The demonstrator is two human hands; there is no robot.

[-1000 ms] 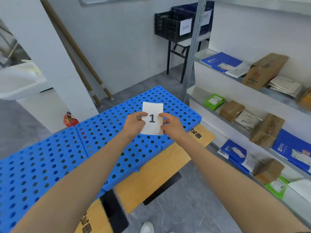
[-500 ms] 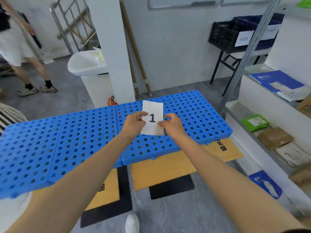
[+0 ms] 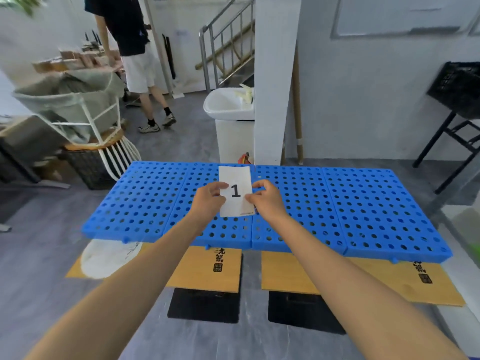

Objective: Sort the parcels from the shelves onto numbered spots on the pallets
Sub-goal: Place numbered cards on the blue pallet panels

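Between both hands' fingers (image 3: 222, 187), number card (image 3: 235, 201), above pallets (image 3: 363, 203)

A storeroom or sorting room is shown. Blue pallets (image 3: 337, 203) are laid on a grey floor (image 3: 39, 242). A crate (image 3: 459, 89) and sink (image 3: 228, 105) are seen behind.

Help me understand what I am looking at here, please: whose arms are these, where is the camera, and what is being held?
There is no machine here: a person works with bare hands. The camera is worn on their head and looks forward and down, so both arms reach in from the bottom edge. The left hand and the right hand each pinch one side of a white card printed with the number 1. They hold it over a row of blue perforated pallets. Brown cardboard sheets show beneath the pallets' near edge. Behind are a white sink and another person.
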